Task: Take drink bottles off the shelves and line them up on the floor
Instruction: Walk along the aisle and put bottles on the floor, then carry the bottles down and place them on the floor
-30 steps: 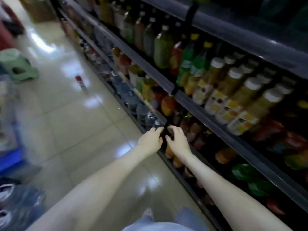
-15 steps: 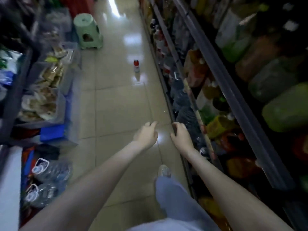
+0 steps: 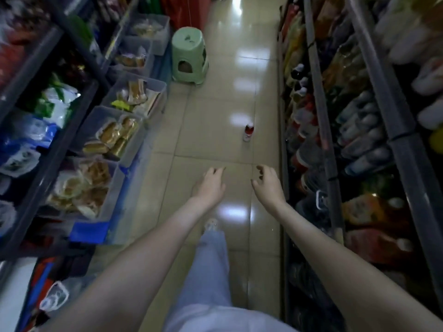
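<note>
Drink shelves run along the right side of the aisle, packed with bottles in several colours. One small bottle with a red label stands upright on the tiled floor ahead, near the shelf foot. My left hand and my right hand are held out over the floor, side by side, fingers loosely curled. Neither hand holds anything or touches the shelves.
A pale green plastic stool stands farther down the aisle. Clear bins of packaged bread and snacks line the left side. Bagged goods lie at the lower left. My leg and shoe are below my hands.
My view has swung from the drink shelves to looking down the aisle. Both hands came away from the lower shelf, empty, and have spread slightly apart over the floor.
</note>
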The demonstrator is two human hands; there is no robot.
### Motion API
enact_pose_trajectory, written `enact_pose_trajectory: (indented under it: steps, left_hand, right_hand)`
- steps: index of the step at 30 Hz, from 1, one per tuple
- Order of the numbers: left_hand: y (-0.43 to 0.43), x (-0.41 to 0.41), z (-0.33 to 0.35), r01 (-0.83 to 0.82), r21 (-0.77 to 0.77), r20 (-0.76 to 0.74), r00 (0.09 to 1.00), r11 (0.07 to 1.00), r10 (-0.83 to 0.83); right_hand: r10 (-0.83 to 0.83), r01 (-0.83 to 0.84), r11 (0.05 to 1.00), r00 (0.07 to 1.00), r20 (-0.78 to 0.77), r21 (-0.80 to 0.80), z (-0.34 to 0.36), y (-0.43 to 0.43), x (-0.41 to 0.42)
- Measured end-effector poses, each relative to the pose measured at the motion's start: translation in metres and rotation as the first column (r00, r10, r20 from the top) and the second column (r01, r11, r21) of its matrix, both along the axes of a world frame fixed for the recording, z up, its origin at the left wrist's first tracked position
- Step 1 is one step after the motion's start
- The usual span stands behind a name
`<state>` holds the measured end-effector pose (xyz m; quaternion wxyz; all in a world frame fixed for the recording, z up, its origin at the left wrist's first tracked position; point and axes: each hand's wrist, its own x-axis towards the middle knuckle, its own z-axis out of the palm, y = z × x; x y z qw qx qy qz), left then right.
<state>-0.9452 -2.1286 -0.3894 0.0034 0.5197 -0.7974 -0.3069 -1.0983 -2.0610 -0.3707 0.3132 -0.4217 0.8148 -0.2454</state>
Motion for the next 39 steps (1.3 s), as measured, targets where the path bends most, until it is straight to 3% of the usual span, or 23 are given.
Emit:
enact_pose_trajectory:
  steps: [8, 13, 18, 23, 28, 31, 35, 39]
  left_hand:
    - [-0.246, -0.124, 0.016, 0.117, 0.013, 0.044, 0.992, 0.993, -0.117]
    - [-0.365, -0.207, -0.03, 0.182, 0.051, 0.091, 0.978, 0.982, -0.186]
    - [-0.484, -0.27, -0.147, 0.135, 0.052, 0.119, 0.983, 0.99, -0.14]
    - [-0.57, -0.324, -0.32, 0.208, 0.05, 0.083, 0.974, 0.977, -0.211]
    - [-0.616, -0.347, -0.486, 0.218, 0.151, 0.056, 0.972, 0.964, -0.228]
    - [-0.626, -0.353, -0.539, 0.269, 0.254, 0.12, 0.945, 0.929, -0.306]
    - [-0.625, -0.359, -0.526, 0.303, 0.349, 0.074, 0.934, 0.887, -0.349]
    - [-0.631, -0.356, -0.438, 0.413, 0.396, -0.013, 0.896, 0.82, -0.445]
  right_hand:
    - [-0.166, 0.165, 0.986, 0.986, 0.022, 0.036, 0.001, -0.218, -0.119]
    - [-0.237, 0.228, 0.965, 0.97, 0.06, 0.128, -0.056, -0.334, -0.205]
    - [-0.175, 0.149, 0.953, 0.982, 0.077, 0.266, -0.183, -0.443, -0.269]
    - [-0.122, 0.111, 0.911, 0.993, 0.001, 0.397, -0.365, -0.533, -0.312]
    - [-0.013, 0.051, 0.829, 0.997, -0.073, 0.557, -0.544, -0.579, -0.334]
    - [0.028, -0.005, 0.837, 0.999, -0.034, 0.547, -0.597, -0.584, -0.339]
    - [0.01, -0.01, 0.883, 1.0, 0.003, 0.469, -0.569, -0.575, -0.336]
    - [-0.146, 0.114, 0.906, 0.988, 0.048, 0.408, -0.453, -0.575, -0.327]
